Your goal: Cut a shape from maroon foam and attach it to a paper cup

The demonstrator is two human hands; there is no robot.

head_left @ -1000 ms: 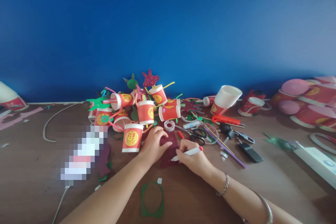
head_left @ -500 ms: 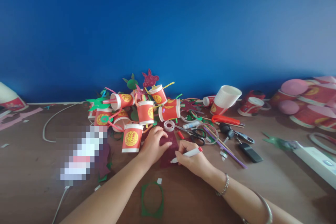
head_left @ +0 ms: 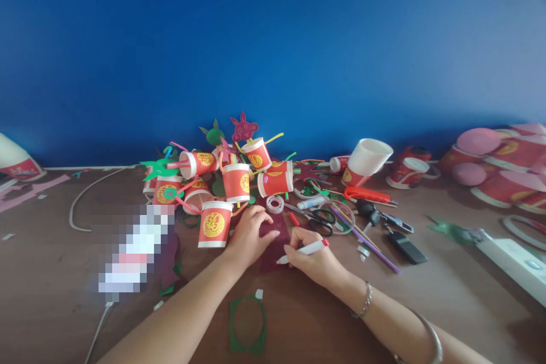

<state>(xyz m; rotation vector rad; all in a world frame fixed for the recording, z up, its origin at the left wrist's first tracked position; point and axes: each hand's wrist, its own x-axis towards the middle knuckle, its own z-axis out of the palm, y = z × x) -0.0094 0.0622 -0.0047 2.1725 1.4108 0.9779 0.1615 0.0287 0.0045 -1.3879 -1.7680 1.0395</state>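
A dark purplish-red sheet of paper (head_left: 272,263) lies on the table in front of me. My left hand (head_left: 249,237) rests on its left side, thumb and fingers apart, gripping nothing. In my right hand (head_left: 310,257) is a white marker (head_left: 312,248) with a red end, held in a writing pinch. The marker's tip is at the paper, though I cannot tell whether it touches. A red marker cap (head_left: 293,219) and a roll of clear tape (head_left: 274,204) lie just beyond my hands. Close by are black-handled scissors (head_left: 323,222) and a glue tube (head_left: 310,203).
Decorated red paper cups (head_left: 214,225) crowd the back, by the blue wall (head_left: 273,57). Stacked cups (head_left: 367,162), an orange utility knife (head_left: 367,195), keys (head_left: 396,222) and a white box (head_left: 518,264) are right. A blurred-out phone-like object (head_left: 134,256) and green paper cutout (head_left: 235,341) lie nearer.
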